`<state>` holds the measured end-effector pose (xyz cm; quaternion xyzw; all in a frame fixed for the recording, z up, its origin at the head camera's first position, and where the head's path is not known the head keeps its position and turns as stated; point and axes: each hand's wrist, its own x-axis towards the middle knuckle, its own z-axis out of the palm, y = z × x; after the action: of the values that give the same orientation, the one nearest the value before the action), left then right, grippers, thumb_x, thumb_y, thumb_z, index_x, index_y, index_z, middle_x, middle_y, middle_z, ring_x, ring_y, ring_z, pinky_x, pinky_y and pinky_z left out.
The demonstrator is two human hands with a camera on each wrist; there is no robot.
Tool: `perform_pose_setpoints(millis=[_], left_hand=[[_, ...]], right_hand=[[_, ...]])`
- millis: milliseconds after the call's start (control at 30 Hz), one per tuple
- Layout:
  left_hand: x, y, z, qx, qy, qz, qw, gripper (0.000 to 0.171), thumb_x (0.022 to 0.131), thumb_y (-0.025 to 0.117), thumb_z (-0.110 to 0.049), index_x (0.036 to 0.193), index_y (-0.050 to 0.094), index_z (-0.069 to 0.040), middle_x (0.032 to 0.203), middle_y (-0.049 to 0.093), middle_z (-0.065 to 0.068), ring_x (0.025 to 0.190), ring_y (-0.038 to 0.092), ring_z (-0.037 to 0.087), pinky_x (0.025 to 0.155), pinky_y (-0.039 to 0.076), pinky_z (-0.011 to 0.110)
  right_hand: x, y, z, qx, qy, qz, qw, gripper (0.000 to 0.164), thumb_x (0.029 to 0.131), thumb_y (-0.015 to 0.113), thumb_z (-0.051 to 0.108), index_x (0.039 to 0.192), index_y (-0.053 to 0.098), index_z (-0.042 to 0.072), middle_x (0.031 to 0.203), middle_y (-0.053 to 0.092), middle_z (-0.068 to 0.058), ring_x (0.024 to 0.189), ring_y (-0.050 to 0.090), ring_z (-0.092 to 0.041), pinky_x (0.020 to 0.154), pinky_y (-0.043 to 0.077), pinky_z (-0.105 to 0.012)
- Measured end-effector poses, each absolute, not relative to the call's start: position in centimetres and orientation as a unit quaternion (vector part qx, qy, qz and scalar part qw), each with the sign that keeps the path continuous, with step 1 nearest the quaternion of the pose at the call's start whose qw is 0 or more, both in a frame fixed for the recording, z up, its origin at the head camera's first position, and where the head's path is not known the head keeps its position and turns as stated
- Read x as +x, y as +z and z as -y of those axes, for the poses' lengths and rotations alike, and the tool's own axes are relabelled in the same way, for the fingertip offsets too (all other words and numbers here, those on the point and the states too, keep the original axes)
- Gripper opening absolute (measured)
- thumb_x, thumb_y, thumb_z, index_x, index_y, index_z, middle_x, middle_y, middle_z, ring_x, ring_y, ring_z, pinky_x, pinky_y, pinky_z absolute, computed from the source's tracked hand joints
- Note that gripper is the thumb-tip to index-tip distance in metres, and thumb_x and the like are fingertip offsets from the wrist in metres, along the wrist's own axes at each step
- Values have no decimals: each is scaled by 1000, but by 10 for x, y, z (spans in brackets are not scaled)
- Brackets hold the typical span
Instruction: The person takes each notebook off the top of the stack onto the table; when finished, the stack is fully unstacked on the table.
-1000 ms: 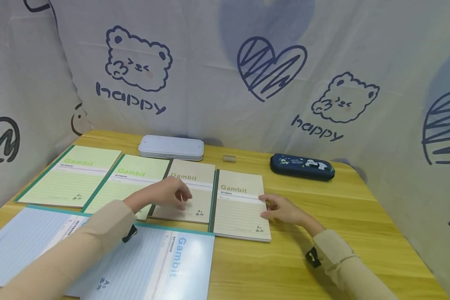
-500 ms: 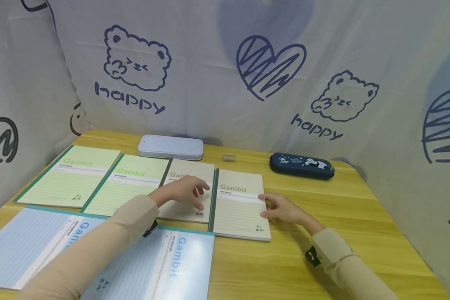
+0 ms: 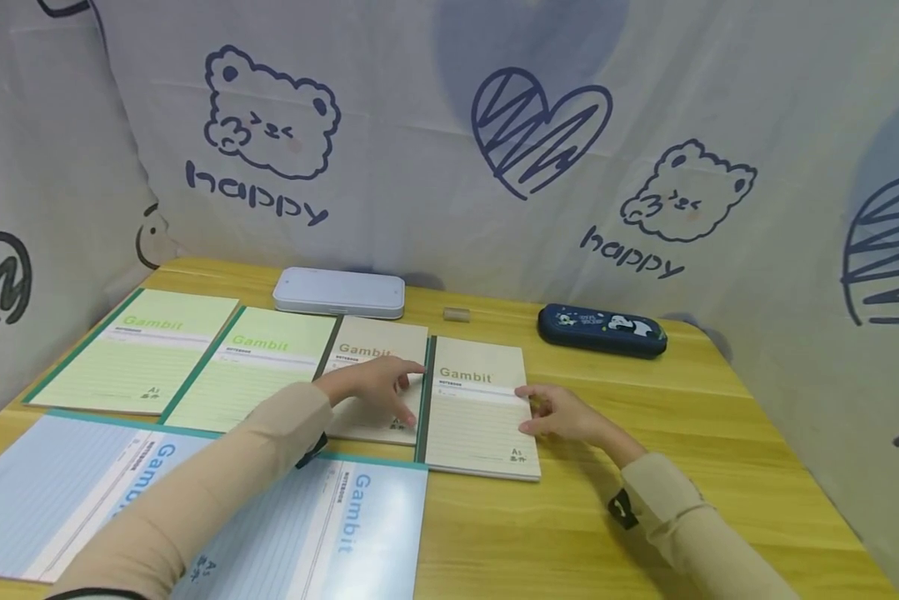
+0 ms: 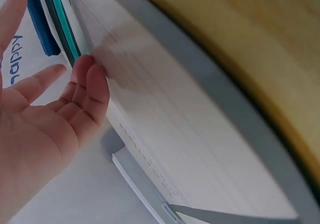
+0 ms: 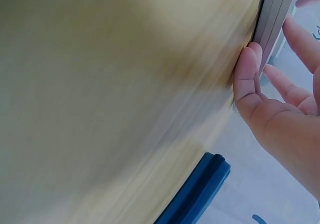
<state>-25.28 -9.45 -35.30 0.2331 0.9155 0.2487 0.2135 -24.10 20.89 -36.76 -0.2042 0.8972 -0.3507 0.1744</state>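
The right beige notebook, with a dark spine on its left, lies flat on the table. My left hand is over the left beige notebook, its index finger and thumb spread close to the right notebook's spine; whether they touch it I cannot tell. In the left wrist view the left hand's other fingers bend loosely over the pale cover. My right hand touches the right notebook's right edge with fingertips and thumb. The right wrist view shows the right hand against that edge, which looks layered.
Two green notebooks lie at the left, and blue notebooks lie in front. Along the back stand a white case, a small tan cylinder and a navy panda pencil case. A printed curtain hangs behind.
My left hand has moved right across the left beige notebook to the other one's spine, its index finger and thumb spreading apart. The right hand has stayed at the right notebook's edge.
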Motion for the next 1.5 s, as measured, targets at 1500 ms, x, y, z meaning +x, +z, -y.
perform_pose_setpoints(millis=[1500], left_hand=[[-253, -367, 84, 229, 200, -936, 177, 100, 61, 78, -44, 141, 28, -9, 104, 48, 4, 87, 46, 16, 82, 39, 29]], right_hand=[[-234, -359, -185, -104, -293, -941, 133, 65, 71, 76, 11, 126, 45, -4, 103, 51, -19, 85, 47, -25, 61, 44, -30]])
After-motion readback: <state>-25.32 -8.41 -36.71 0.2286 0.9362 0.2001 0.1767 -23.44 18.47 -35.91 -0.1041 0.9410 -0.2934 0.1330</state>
